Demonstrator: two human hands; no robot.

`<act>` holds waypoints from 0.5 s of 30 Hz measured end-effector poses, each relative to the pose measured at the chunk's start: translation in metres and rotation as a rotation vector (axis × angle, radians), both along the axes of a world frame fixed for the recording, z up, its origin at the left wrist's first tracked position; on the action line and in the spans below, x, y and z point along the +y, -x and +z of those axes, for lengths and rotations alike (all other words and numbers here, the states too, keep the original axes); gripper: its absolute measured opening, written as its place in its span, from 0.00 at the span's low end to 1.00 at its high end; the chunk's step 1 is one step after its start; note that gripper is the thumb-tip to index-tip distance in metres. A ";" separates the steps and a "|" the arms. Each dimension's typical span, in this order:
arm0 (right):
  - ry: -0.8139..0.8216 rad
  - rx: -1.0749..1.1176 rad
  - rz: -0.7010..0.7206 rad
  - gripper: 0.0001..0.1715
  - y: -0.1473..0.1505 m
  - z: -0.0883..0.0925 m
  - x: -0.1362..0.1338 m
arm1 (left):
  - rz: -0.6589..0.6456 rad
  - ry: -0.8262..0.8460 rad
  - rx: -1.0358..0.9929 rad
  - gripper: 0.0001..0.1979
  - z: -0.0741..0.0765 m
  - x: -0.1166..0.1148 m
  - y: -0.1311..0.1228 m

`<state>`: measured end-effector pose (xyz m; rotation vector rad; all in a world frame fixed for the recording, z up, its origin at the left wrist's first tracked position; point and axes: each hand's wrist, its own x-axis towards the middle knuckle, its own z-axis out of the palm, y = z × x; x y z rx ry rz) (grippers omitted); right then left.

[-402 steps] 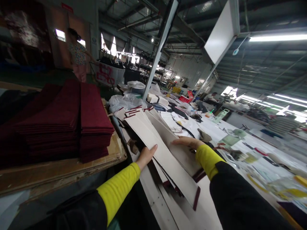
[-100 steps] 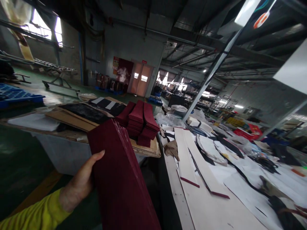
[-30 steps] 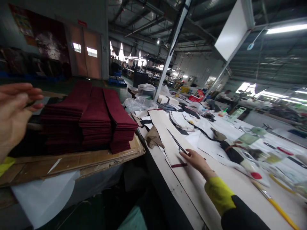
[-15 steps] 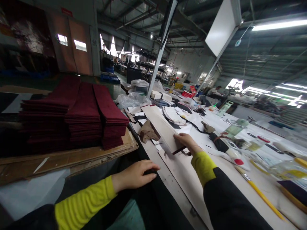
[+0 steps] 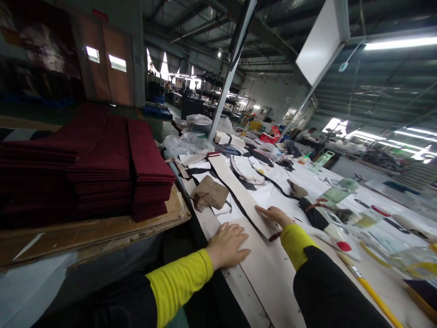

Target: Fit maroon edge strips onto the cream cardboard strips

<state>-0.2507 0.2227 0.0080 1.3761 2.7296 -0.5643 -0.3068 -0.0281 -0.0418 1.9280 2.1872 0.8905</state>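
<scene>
A long cream strip with maroon showing at its ends (image 5: pixel 235 184) lies slantwise over the papers on the worktable. My right hand (image 5: pixel 278 216) is at its near right edge, one fingertip on the pale face; the other fingers are partly hidden, and the hand looks closed on the edge. To the left, my left hand (image 5: pixel 228 246) rests palm down on the pale table surface, fingers spread and holding nothing. Between that hand and the papers sits a crumpled brown piece (image 5: pixel 210 193). Dark edging shows along the strip's left side.
Stacks of folded maroon fabric pieces (image 5: pixel 102 168) stand on a cardboard sheet (image 5: pixel 179 207) at left. A yellow-handled brush (image 5: pixel 372 291), a white bottle with a red tip (image 5: pixel 341 241) and clear containers (image 5: pixel 344 187) lie right. A metal post (image 5: pixel 227 86) rises behind.
The cream strip has come down from a raised, tilted position to lie on the table, with my right hand still at it. My left hand has moved right and flattened on the table.
</scene>
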 end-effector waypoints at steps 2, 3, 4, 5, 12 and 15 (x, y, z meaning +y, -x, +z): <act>0.071 -0.044 -0.012 0.38 0.009 -0.001 0.002 | 0.002 0.016 0.004 0.24 -0.001 -0.001 -0.002; 0.103 -0.053 -0.008 0.38 0.014 0.000 0.001 | 0.005 0.022 0.003 0.24 -0.001 -0.002 -0.002; 0.132 -0.054 0.001 0.38 0.018 0.001 -0.001 | 0.009 0.024 0.003 0.24 0.000 -0.002 -0.002; 0.159 -0.049 0.014 0.39 0.022 0.002 -0.004 | 0.015 0.024 0.005 0.24 0.001 -0.003 -0.003; 0.262 0.052 0.180 0.31 0.022 0.019 -0.046 | 0.033 0.021 0.040 0.23 0.001 -0.001 -0.003; 0.157 0.080 0.209 0.24 0.017 0.039 -0.055 | 0.021 0.029 0.024 0.23 0.000 -0.001 -0.002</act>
